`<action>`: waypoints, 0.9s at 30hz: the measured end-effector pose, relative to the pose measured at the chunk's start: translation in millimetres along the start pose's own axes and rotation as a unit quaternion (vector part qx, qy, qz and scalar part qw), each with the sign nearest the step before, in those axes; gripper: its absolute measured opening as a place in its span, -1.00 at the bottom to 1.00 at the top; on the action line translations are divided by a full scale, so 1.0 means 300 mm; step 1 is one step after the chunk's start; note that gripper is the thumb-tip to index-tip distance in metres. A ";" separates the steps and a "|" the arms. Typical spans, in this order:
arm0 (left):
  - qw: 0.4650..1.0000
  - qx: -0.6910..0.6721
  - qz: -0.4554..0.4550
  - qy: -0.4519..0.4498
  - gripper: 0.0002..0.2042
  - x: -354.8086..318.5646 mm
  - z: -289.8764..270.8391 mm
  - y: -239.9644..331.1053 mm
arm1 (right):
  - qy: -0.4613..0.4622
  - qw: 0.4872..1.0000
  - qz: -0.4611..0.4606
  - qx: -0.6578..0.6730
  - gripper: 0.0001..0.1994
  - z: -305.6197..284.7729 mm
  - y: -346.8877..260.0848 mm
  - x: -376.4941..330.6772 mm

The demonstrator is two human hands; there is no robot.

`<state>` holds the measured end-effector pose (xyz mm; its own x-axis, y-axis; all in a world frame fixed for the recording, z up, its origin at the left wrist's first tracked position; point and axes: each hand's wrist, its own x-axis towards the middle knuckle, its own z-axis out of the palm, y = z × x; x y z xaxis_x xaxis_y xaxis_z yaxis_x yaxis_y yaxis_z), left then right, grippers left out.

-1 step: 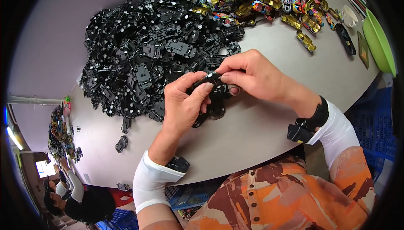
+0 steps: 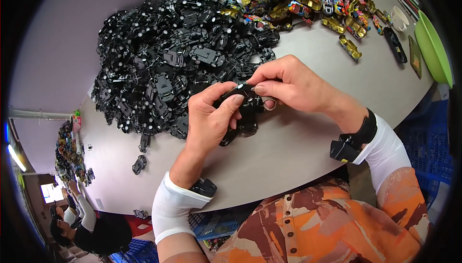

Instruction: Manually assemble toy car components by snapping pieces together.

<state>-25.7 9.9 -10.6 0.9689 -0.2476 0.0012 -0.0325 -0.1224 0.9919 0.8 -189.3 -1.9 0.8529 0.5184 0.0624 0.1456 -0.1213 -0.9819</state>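
A small dark car part with a pale round spot on its upper edge sits between the two hands, just over the near edge of the heap. The left hand grips its left end between thumb and fingers. The right hand pinches the other end, thumb nearest the body, and the remaining fingers curl below. Both hands hide much of the part, so its full shape cannot be told.

Just under the hands lie more black car bases, partly covered by the fingers. Beyond the hands and to their left spreads a big heap of black car bases, many with small wheels. Nearer the body, left of the left hand, a loose base lies on the pale desk.

Farther beyond the hands is a pile of gold and bright-coloured car shells; one gold shell lies apart, beyond the right hand. Farther right of that hand are a long black object, a white cup and a green bowl. Far left of the hands, another person sits by a smaller mixed pile.
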 end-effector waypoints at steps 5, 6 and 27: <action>0.999 -0.018 -0.030 0.006 -0.85 0.003 0.011 0.003 | -0.004 1.000 -0.005 0.001 -0.91 0.000 0.011 0.000; 0.999 -0.020 -0.020 0.014 -0.85 0.004 0.017 0.000 | -0.003 1.000 -0.004 0.001 -0.91 0.002 0.014 -0.002; 0.997 0.072 0.006 0.020 -0.80 0.079 -0.108 0.128 | -0.229 0.945 -0.119 -0.203 -0.78 0.048 -0.039 -0.066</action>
<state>4.1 30.5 31.6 0.9770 -0.2124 0.0203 -0.0759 -0.2571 0.9634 -24.9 -185.9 5.9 0.4790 0.8724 0.0971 0.5646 -0.2215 -0.7950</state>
